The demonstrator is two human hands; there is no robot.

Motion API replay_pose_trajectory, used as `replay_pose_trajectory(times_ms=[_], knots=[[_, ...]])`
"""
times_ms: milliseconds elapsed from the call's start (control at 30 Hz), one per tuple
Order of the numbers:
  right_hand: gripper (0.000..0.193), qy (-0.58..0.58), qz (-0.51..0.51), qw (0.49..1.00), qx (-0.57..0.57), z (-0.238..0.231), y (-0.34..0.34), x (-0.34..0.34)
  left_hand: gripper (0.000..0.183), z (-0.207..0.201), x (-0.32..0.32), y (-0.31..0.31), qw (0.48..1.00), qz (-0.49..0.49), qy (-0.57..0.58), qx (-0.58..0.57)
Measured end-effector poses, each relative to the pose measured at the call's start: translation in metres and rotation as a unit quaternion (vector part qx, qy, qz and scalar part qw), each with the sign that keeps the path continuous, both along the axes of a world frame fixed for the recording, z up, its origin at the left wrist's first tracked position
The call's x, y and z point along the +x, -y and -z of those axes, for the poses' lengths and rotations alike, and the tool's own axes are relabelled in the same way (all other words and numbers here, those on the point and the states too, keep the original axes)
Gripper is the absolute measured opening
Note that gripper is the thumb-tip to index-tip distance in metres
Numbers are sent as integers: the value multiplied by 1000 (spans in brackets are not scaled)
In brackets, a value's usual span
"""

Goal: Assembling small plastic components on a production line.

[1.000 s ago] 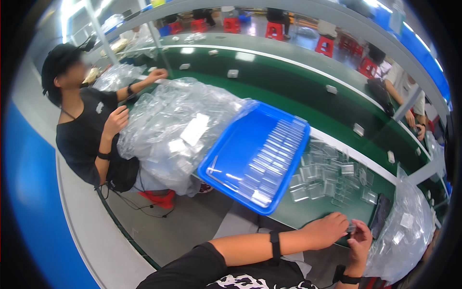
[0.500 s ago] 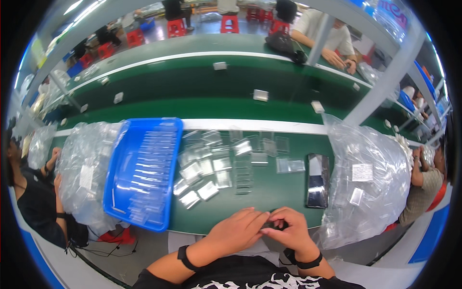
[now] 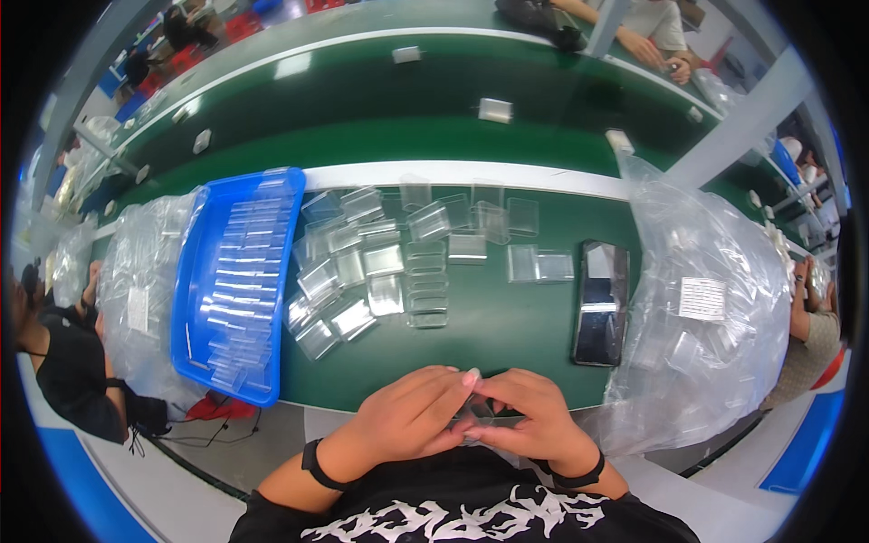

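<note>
My left hand (image 3: 416, 409) and my right hand (image 3: 525, 412) meet at the table's near edge, fingers closed round a small clear plastic piece (image 3: 478, 412). Fingers cover most of it, so its full shape is hidden. Beyond them lie several loose clear plastic cases (image 3: 385, 260), overlapping in a heap left of centre. A column of clear pieces (image 3: 427, 285) stands beside that heap. Farther right, a pair of clear cases (image 3: 540, 264) lies flat on the green tabletop (image 3: 507, 330).
A blue tray (image 3: 291, 226) on the left holds rows of clear pieces. At right lies a black phone (image 3: 601, 303), beside a large clear bag (image 3: 715, 335). Another bag (image 3: 140, 308) stands left of the tray. Past a white rail runs a green belt (image 3: 362, 109) carrying small pieces. Other people sit around.
The view has tilted down, so the table's contents appear higher. My hands have turned slightly, and the clear piece between them shows more. The heap and tray look unchanged.
</note>
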State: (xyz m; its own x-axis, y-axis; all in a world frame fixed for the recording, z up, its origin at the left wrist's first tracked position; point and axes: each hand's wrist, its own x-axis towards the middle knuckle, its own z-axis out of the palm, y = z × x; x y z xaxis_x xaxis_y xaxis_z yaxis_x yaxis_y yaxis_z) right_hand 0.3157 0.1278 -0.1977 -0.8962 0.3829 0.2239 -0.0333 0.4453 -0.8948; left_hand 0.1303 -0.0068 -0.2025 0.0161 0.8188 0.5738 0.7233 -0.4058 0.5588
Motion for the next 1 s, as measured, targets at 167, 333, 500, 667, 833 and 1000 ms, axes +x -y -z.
replay_pose_trajectory(times_ms=[167, 333, 500, 667, 833, 1000], knots=[[52, 11, 18, 1000, -1, 2, 1, -1, 85, -2, 0, -1, 999, 27, -6, -23], [51, -12, 49, 997, -52, 14, 6, 4, 78, -2, 2, -2, 1000, -8, -13, -11], [53, -33, 66, 996, -59, 20, 10, 4, 68, 1, 3, 1, 1000, -10, -13, -5], [58, -32, 87, 987, -128, 19, 17, 4, 73, 7, 5, 5, 1000, 2, -17, -21], [71, 20, 71, 989, -126, 14, 11, 5, 76, 0, -1, 5, 997, 5, -13, -81], [61, -8, 117, 990, -83, 15, 14, -3, 82, 1, -1, -2, 994, 14, 11, -109]])
